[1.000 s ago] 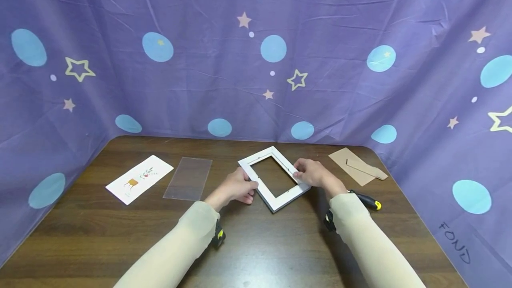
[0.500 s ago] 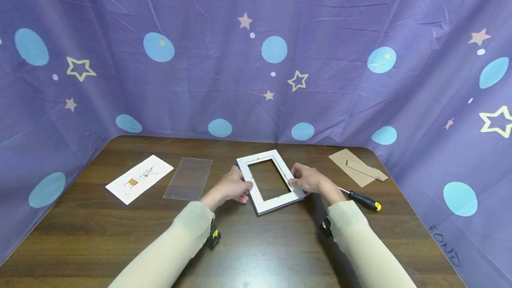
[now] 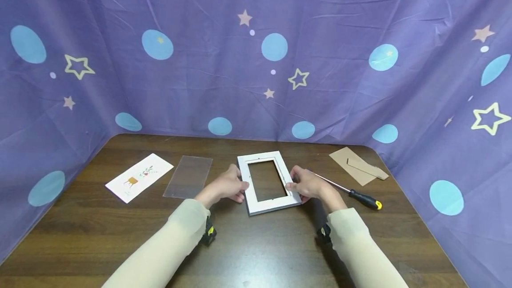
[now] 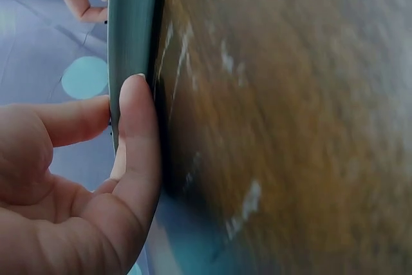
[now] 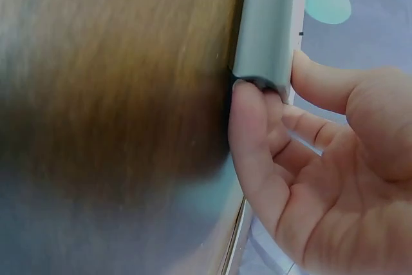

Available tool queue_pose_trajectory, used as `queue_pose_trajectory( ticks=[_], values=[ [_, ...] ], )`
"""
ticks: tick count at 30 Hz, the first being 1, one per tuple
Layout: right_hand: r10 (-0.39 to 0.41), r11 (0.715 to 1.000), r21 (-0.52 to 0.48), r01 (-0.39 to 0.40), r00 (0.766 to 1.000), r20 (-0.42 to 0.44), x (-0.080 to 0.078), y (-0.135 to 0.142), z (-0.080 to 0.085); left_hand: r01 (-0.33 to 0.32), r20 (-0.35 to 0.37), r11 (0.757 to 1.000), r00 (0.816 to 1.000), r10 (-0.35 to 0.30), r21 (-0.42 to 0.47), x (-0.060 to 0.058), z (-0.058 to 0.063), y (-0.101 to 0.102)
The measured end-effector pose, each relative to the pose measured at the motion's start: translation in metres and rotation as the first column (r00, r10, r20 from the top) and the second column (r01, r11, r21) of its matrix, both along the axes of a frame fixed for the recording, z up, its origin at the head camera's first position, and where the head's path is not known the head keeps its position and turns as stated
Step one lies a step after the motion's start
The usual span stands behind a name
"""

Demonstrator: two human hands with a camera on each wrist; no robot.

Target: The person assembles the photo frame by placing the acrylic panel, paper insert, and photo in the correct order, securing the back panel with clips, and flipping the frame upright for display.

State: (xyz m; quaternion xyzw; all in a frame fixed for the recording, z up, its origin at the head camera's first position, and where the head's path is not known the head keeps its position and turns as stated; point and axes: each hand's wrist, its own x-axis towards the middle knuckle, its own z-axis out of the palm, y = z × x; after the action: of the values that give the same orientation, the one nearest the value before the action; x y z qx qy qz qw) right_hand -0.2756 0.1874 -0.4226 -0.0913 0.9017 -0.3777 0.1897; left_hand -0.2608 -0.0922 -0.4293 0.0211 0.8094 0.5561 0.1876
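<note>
Left fingers [image 3: 238, 197] and right fingers [image 3: 293, 186] grip a white frame [image 3: 272, 205]. A clear sheet [image 3: 188, 177] lies left of them, a screwdriver [image 3: 361, 198] right.

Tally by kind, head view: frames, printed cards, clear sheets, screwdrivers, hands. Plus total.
White frame: 1
Printed card: 1
Clear sheet: 1
Screwdriver: 1
Hands: 2 (left hand, right hand)
Total: 6

There are two hands [image 3: 226, 185] and one frame [image 3: 272, 206]. Card [image 3: 139, 178], clear sheet [image 3: 189, 177], screwdriver [image 3: 362, 198] and brown board [image 3: 352, 170] number one each.
</note>
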Motion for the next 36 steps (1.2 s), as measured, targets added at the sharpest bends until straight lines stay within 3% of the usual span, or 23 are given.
queue_pose_trajectory(
  ticks=[5,15,36],
  values=[
    [0.011,0.998,-0.06,-0.006,0.996,0.084,0.006,-0.002,0.0,0.016,0.023,1.0,1.0,-0.016,0.019,-0.001,0.0,-0.006],
    [0.006,0.988,-0.151,0.019,0.986,0.167,0.017,-0.01,-0.004,0.071,0.073,0.997,0.995,-0.072,0.009,-0.004,0.002,-0.017],
    [-0.016,0.981,-0.187,0.051,0.982,0.188,0.033,-0.024,-0.006,0.123,0.098,0.992,0.987,-0.126,0.029,0.002,-0.002,-0.037]
  ],
)
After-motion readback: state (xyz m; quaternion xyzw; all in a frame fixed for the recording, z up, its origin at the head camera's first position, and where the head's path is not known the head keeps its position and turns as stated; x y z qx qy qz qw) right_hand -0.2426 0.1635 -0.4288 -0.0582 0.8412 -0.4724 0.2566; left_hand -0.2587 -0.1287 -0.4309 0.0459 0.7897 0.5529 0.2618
